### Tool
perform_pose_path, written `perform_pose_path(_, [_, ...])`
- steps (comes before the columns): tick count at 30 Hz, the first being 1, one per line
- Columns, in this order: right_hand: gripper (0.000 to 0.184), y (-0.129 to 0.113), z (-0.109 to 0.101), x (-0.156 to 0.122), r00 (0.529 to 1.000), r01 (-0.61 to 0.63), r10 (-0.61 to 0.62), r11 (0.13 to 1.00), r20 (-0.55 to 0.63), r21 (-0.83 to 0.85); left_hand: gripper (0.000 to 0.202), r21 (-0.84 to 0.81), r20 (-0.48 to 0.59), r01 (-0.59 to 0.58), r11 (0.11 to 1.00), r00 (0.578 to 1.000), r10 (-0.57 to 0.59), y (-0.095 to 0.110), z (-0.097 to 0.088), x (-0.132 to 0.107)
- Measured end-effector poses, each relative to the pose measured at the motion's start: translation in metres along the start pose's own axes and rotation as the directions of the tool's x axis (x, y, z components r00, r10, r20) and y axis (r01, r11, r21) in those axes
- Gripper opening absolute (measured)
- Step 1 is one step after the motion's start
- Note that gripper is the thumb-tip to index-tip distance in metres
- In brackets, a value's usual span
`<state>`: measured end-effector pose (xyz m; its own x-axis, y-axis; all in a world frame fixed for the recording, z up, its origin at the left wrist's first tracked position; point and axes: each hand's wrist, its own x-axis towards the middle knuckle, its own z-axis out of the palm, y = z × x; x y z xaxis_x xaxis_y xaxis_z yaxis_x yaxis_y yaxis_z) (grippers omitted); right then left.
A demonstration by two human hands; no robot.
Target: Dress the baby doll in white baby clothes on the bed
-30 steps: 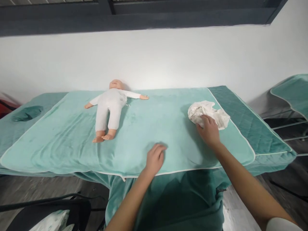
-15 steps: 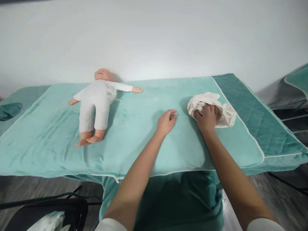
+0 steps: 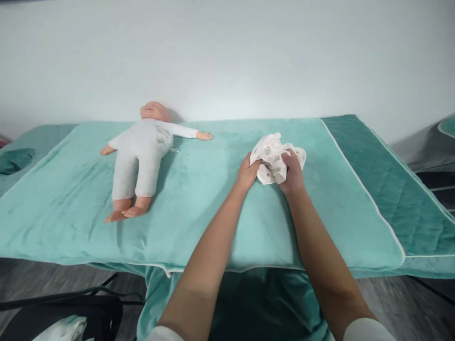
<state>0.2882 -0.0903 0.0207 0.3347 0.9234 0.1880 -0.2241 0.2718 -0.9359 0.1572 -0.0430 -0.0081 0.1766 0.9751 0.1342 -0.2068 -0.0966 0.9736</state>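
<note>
A crumpled white cloth garment with small printed figures [image 3: 272,158], maybe baby clothing, is held up over the right half of the bed. My left hand [image 3: 246,174] grips its left edge, thumb on top. On its other side my right hand [image 3: 293,174] pinches the fabric, with some fingers hidden by the folds. Farther left, a baby doll [image 3: 142,147] with a white cloth body lies on its back, arms spread and head toward the wall. Neither hand touches the doll.
A mint-green cover [image 3: 199,208] lies over the bed, with a darker quilted section [image 3: 398,189] at the right. A white wall [image 3: 227,57] rises behind. Below the front edge at the left are a black chair [image 3: 103,312] and a whitish bundle [image 3: 64,329].
My right hand has brought the cloth garment leftward, off the right side of the cover. My left hand, free before, has taken hold of it. The doll lies as before.
</note>
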Motion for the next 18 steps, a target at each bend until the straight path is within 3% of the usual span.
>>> perform_pose_path(2, [0.033,-0.003,-0.004,0.000,0.999,-0.035,0.034,0.998,0.040,0.044,0.026,-0.049,-0.022,0.018,0.999,1.000,-0.019,0.000,-0.002,0.002])
perform_pose_path(6, [0.038,-0.011,-0.016,0.001,0.999,0.000,0.001,0.999,0.046,-0.032,0.023,-0.162,-0.056,0.064,0.985,0.996,-0.074,0.006,-0.009,-0.002])
perform_pose_path(12, [0.035,-0.017,-0.026,-0.005,1.000,0.027,-0.027,0.999,0.002,-0.022,0.033,-0.329,0.090,0.205,0.922,0.978,-0.186,0.023,-0.023,-0.021])
perform_pose_path(15, [0.033,-0.018,-0.034,-0.007,0.999,0.025,-0.024,0.999,-0.036,0.033,0.033,-0.414,0.133,0.248,0.876,0.968,-0.211,0.032,-0.039,-0.032])
perform_pose_path(18, [0.028,-0.022,-0.046,-0.005,0.982,0.113,-0.098,0.990,-0.159,0.085,0.031,-0.517,0.036,0.246,0.820,0.963,-0.267,0.039,-0.069,-0.039])
